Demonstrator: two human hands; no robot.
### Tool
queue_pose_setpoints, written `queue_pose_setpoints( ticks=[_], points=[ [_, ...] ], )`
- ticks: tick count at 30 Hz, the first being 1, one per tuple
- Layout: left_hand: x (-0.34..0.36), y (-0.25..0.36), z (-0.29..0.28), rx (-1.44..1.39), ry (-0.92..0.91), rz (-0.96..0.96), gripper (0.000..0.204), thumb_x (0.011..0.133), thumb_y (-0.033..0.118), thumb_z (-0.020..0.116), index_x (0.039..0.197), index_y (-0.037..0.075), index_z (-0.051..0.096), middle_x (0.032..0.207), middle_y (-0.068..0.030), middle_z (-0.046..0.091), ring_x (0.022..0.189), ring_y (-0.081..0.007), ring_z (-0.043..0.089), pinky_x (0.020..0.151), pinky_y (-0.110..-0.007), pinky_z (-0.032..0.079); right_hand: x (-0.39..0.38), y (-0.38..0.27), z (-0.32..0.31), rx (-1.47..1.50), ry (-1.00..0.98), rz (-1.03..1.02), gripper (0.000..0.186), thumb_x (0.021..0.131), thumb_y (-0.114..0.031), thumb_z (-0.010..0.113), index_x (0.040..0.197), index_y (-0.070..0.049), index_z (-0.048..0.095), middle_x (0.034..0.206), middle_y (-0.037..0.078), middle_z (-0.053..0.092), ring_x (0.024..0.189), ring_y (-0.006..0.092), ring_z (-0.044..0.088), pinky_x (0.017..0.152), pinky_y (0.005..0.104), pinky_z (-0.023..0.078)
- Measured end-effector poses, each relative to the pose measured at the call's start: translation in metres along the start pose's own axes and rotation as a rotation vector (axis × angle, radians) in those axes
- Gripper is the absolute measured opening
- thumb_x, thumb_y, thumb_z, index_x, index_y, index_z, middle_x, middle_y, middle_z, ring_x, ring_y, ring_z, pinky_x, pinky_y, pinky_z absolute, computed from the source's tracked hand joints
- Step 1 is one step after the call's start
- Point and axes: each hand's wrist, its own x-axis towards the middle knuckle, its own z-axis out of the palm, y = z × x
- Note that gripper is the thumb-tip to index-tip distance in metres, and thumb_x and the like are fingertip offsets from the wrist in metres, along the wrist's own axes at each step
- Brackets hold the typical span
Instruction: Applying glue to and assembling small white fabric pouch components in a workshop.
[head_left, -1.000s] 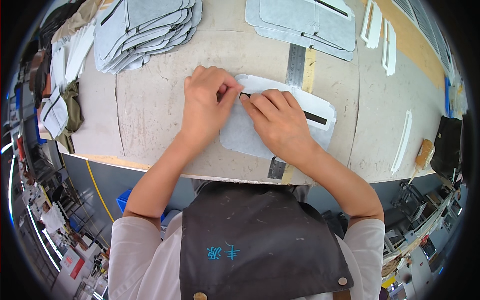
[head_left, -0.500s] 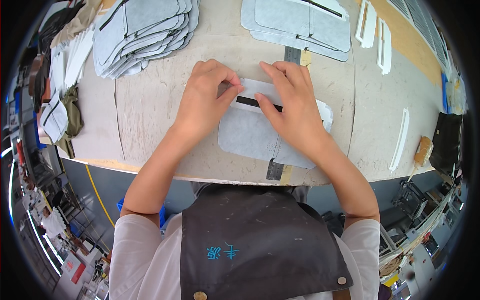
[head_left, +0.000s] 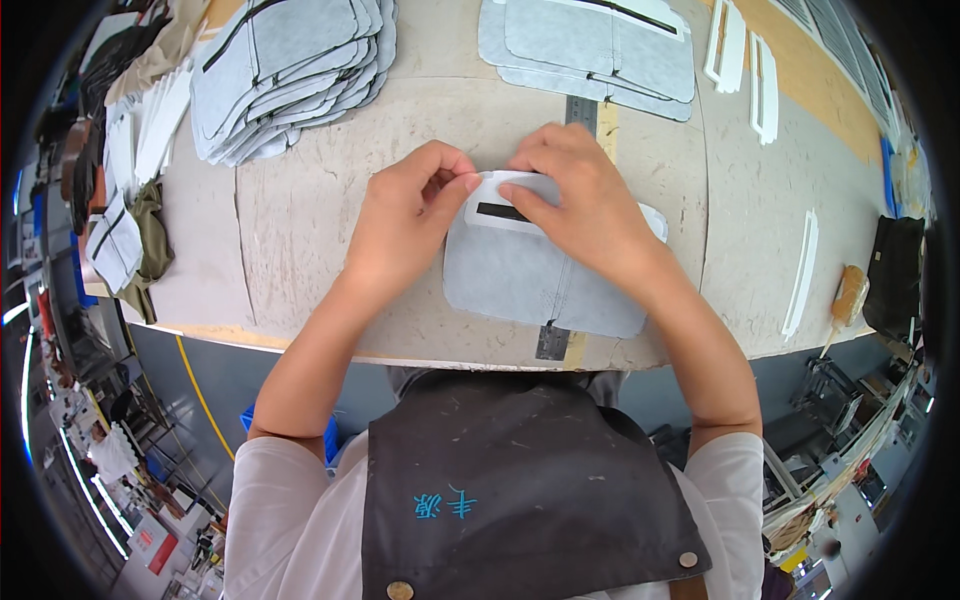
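Observation:
A light grey fabric panel (head_left: pixel 500 270) with rounded corners lies before me on the worktable. Near its far edge is a white strip frame (head_left: pixel 490 222) around a black slot. My left hand (head_left: pixel 415 215) pinches the panel's far left corner between thumb and forefinger. My right hand (head_left: pixel 590 205) is closed over the far edge, its thumb pressing on the panel near the slot and its fingers curled behind. Part of the strip frame is hidden under the right hand. Beneath the panel runs a dark steel ruler (head_left: pixel 551 342), showing at both ends.
A tall stack of similar grey panels (head_left: pixel 300 85) stands far left, with white strips (head_left: pixel 160 120) beside it. A smaller panel stack (head_left: pixel 590 55) lies at the far middle. White frames (head_left: pixel 765 90) and a narrow one (head_left: pixel 803 275) lie right, near a brown-topped tool (head_left: pixel 850 285).
The right fingers, stretched out before, have curled over the panel's far edge and moved closer to the left hand. That far edge now sits slightly nearer to me.

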Motion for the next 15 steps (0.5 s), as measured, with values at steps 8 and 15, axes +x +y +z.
queue_pose_setpoints(
  ticks=[8, 15],
  points=[
    [-0.022, 0.030, -0.012, -0.428, -0.097, -0.242, 0.015, 0.091, 0.012, 0.067, 0.098, 0.000, 0.063, 0.082, -0.0020, 0.066, 0.071, -0.0037, 0.055, 0.064, -0.018, 0.042, 0.002, -0.031, -0.045, 0.396, -0.250, 0.394, 0.020, 0.084, -0.020, 0.068, 0.089, 0.000, 0.067, 0.067, 0.008, 0.060, 0.060, 0.0144, 0.050, 0.057, 0.0292, 0.042],
    [-0.029, 0.043, -0.011, -0.576, -0.111, -0.271, 0.015, 0.092, 0.013, 0.066, 0.098, 0.000, 0.063, 0.084, -0.0030, 0.068, 0.074, -0.0049, 0.057, 0.066, -0.021, 0.044, 0.000, -0.039, -0.060, 0.467, -0.276, 0.436, 0.019, 0.084, -0.018, 0.069, 0.089, 0.000, 0.068, 0.066, 0.006, 0.060, 0.061, 0.0099, 0.050, 0.056, 0.0269, 0.041]
  ],
)
